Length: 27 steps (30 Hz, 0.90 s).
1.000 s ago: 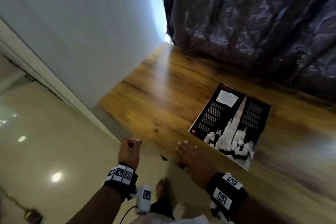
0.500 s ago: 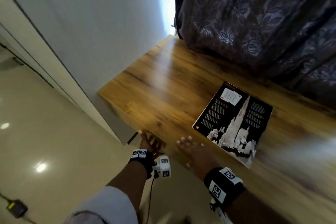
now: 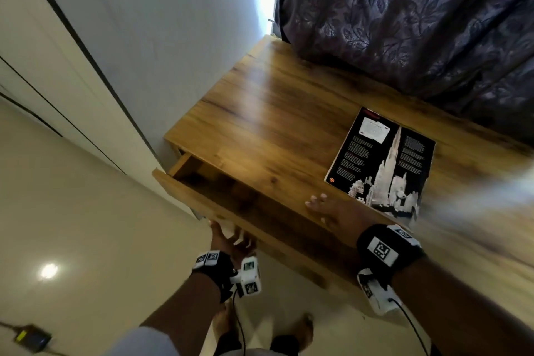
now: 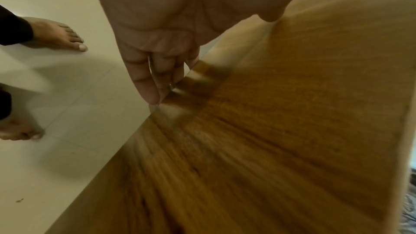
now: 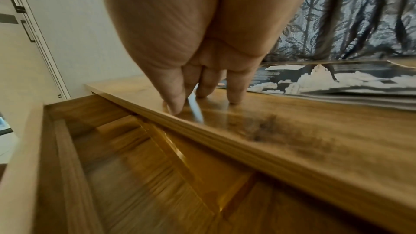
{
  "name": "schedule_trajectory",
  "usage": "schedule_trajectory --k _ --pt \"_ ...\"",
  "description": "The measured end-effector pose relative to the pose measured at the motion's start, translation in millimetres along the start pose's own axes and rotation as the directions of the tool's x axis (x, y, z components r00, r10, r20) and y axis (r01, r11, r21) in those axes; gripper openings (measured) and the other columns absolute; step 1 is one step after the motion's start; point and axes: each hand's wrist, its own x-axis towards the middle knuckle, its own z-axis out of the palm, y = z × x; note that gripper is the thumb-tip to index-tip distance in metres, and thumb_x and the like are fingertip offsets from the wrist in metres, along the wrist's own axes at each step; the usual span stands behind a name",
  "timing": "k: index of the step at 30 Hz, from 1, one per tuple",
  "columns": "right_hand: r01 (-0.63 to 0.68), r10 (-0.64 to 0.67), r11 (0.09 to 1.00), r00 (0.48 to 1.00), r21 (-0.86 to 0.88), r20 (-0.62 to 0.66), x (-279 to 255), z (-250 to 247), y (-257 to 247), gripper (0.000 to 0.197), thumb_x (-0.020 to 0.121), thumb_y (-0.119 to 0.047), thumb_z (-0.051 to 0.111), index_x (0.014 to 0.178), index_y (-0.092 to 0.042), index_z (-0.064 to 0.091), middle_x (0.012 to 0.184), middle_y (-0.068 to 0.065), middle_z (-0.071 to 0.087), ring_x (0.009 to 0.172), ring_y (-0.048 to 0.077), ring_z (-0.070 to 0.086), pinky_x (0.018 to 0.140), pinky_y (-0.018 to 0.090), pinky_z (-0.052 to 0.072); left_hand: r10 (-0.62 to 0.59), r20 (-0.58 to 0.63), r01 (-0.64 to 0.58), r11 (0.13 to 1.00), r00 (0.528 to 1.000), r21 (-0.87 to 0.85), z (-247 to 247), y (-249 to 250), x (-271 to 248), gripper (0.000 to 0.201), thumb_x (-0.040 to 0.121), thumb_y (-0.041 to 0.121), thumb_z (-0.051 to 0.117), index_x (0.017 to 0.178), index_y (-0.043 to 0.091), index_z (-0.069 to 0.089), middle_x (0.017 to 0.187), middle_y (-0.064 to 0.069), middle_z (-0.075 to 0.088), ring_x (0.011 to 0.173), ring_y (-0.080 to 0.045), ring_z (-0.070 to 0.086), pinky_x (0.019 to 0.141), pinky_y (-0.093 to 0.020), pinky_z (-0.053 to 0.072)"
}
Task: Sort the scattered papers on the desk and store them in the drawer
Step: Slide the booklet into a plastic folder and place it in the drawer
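Note:
A stack of papers topped by a black sheet with a white tower picture (image 3: 381,165) lies on the wooden desk (image 3: 274,124), right of middle; it shows low and flat in the right wrist view (image 5: 337,81). Below the desk's near left edge the drawer (image 3: 231,196) stands pulled partway out, its inside (image 5: 135,166) showing only bare wood. My left hand (image 3: 228,240) is under the drawer front (image 4: 292,131), fingers (image 4: 144,81) hooked round its lower edge. My right hand (image 3: 329,208) rests on the desk's front edge, straight fingertips (image 5: 234,93) pressing the wood, just short of the papers.
A dark patterned curtain (image 3: 404,23) hangs along the desk's far side. A white wall (image 3: 173,23) stands at the desk's left end. Pale floor tiles (image 3: 86,225) lie below, with a small black device on a cable (image 3: 31,338) at the lower left. My bare feet (image 3: 306,324) are under the drawer.
The left hand went from a loose fist in the air to the underside of the desk front and drew the drawer out towards me. The right hand stayed on the desk edge.

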Motion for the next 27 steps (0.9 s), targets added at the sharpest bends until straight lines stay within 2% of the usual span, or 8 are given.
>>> schedule_trajectory --k 2,8,12,15,19,21,24,27 --pt "-0.026 0.024 0.998 1.0 -0.061 -0.02 -4 4 -8 0.058 0.103 -0.009 0.048 0.154 -0.032 0.034 0.163 -0.011 0.025 0.153 0.01 0.015 0.116 0.021 0.006 -0.003 -0.011 0.003 0.999 1.0 0.039 -22 0 -3 0.109 0.058 0.095 0.046 0.129 0.012 0.054 0.125 -0.019 0.058 0.115 -0.045 0.054 0.107 -0.057 0.037" --pt "-0.179 0.186 0.966 0.982 -0.186 0.017 -9 22 -46 0.065 0.104 -0.026 0.048 0.16 -0.021 0.015 0.169 0.001 0.008 0.155 0.018 0.008 0.121 0.035 0.021 0.027 -0.043 -0.026 0.999 0.999 0.036 -53 23 -25 0.098 0.067 0.094 0.033 0.125 0.016 0.047 0.127 -0.015 0.052 0.103 -0.048 0.054 0.101 -0.061 0.042" --pt "-0.057 0.022 0.962 0.991 -0.266 -0.13 -2 40 -89 0.038 0.104 -0.023 0.044 0.142 -0.021 0.05 0.146 0.001 0.047 0.132 0.018 0.046 0.104 0.029 0.045 0.045 -0.062 -0.043 0.998 0.997 0.035 -68 49 -30 0.104 0.068 0.095 0.03 0.135 0.017 0.048 0.14 -0.01 0.05 0.117 -0.049 0.049 0.103 -0.063 0.039" --pt "-0.014 0.021 0.981 0.999 -0.193 0.036 20 63 -101 0.034 0.099 -0.016 0.053 0.133 -0.015 0.052 0.141 0.004 0.046 0.131 0.02 0.043 0.101 0.032 0.048 0.074 -0.065 -0.071 0.996 0.995 0.056 -75 63 -36 0.109 0.068 0.095 0.029 0.145 0.018 0.041 0.147 -0.011 0.046 0.129 -0.052 0.041 0.105 -0.066 0.034" --pt "-0.125 0.179 0.947 0.97 -0.295 0.163 56 84 -93 0.058 0.099 -0.007 0.05 0.153 -0.011 0.028 0.161 0.014 0.022 0.144 0.036 0.028 0.112 0.047 0.041 0.106 -0.05 -0.102 0.992 0.993 0.068 -84 72 -40 0.112 0.068 0.094 0.031 0.15 0.019 0.033 0.148 -0.015 0.044 0.13 -0.052 0.041 0.103 -0.068 0.035" --pt "-0.2 0.276 0.929 0.934 -0.312 0.225 69 91 -84 0.06 0.101 -0.009 0.049 0.155 -0.008 0.024 0.162 0.019 0.02 0.14 0.037 0.039 0.108 0.045 0.044 0.118 -0.04 -0.115 0.99 0.992 0.079 -87 76 -44 0.112 0.068 0.094 0.032 0.152 0.02 0.031 0.15 -0.016 0.042 0.13 -0.051 0.041 0.101 -0.069 0.037" --pt "-0.33 0.384 0.917 0.884 -0.224 0.268 78 97 -71 0.034 0.102 -0.021 0.05 0.134 -0.008 0.056 0.131 0.014 0.06 0.104 0.028 0.064 0.085 0.035 0.05 0.127 -0.004 -0.126 0.989 0.992 0.071 -91 83 -46 0.111 0.066 0.095 0.034 0.149 0.021 0.037 0.148 -0.015 0.044 0.127 -0.05 0.044 0.099 -0.067 0.04" --pt "-0.411 0.422 0.907 0.874 -0.094 0.241 79 103 -62 0.033 0.104 -0.03 0.043 0.118 -0.01 0.065 0.099 0.006 0.066 0.09 0.023 0.062 0.087 0.035 0.05 0.12 0.066 -0.124 0.991 0.991 0.059 -90 89 -54 0.111 0.063 0.096 0.035 0.146 0.022 0.041 0.145 -0.013 0.047 0.124 -0.051 0.045 0.098 -0.066 0.041"
